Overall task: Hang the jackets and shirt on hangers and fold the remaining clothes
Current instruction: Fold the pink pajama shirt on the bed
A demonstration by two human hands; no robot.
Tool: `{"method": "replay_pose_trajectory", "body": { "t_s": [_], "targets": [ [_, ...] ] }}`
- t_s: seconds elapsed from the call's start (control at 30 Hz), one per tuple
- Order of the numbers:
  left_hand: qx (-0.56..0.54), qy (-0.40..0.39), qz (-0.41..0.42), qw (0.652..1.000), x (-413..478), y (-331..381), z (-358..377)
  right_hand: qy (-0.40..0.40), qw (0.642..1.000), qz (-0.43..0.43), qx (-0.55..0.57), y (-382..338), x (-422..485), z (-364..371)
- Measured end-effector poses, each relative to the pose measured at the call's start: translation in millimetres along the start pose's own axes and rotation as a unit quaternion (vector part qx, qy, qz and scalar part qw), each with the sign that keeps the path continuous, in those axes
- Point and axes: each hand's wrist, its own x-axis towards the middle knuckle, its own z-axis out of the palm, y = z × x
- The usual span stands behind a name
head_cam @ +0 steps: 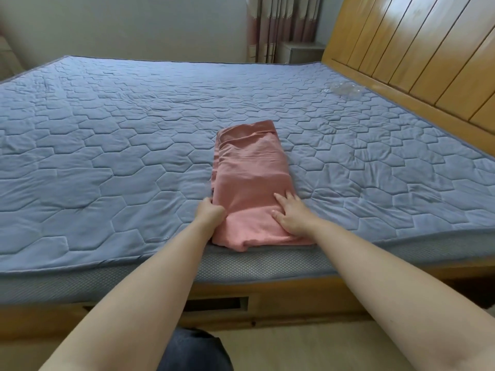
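A pink garment (250, 167) lies folded into a long narrow strip on the blue quilted mattress (107, 145), running from the near edge towards the middle. My left hand (211, 211) grips the strip's left edge near its front end, fingers curled under the cloth. My right hand (290, 214) lies flat on top of the garment near its front right corner, fingers spread and straight. No hangers or other clothes are in view.
A wooden headboard (417, 57) runs along the right side of the bed. A piece of clear plastic (344, 89) lies on the mattress near it. A curtain (281, 25) and a small cabinet (305, 52) stand at the far wall. The wooden bed frame (281, 303) is below me.
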Motion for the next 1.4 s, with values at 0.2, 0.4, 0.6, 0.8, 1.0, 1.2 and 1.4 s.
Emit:
{"method": "replay_pose_trajectory", "body": {
  "t_s": [0.2, 0.4, 0.6, 0.8, 1.0, 1.2, 1.4],
  "targets": [
    [0.249, 0.050, 0.048, 0.966, -0.1, 11.7, 1.2, 0.057, 0.998, 0.007, 0.008, 0.1, -2.4, 8.0],
    [0.297, 0.084, 0.123, 0.943, 33.1, 30.1, 5.5, 0.055, 0.993, 0.027, 0.099, -0.2, 31.8, -13.3],
    [0.202, 0.063, 0.062, 0.975, 80.1, 47.2, 6.1, 0.031, 0.994, 0.036, 0.102, -16.1, 87.8, -29.7],
    [0.109, 0.064, 0.018, 0.992, 135.6, 63.7, 20.0, 0.060, 0.976, 0.084, 0.190, -17.7, 143.1, -37.6],
    [0.053, 0.166, 0.022, 0.985, 166.8, 52.6, 35.6, 0.085, 0.906, 0.188, 0.369, -4.7, 197.5, -36.3],
    [0.021, 0.197, -0.026, 0.980, 191.8, 46.0, 32.2, -0.005, 0.780, 0.225, 0.584, 14.6, 242.8, -47.9],
    [0.040, 0.159, -0.012, 0.986, 234.6, 82.2, 23.1, 0.040, 0.886, 0.222, 0.406, 3.3, 258.8, -54.3]
  ]
}}
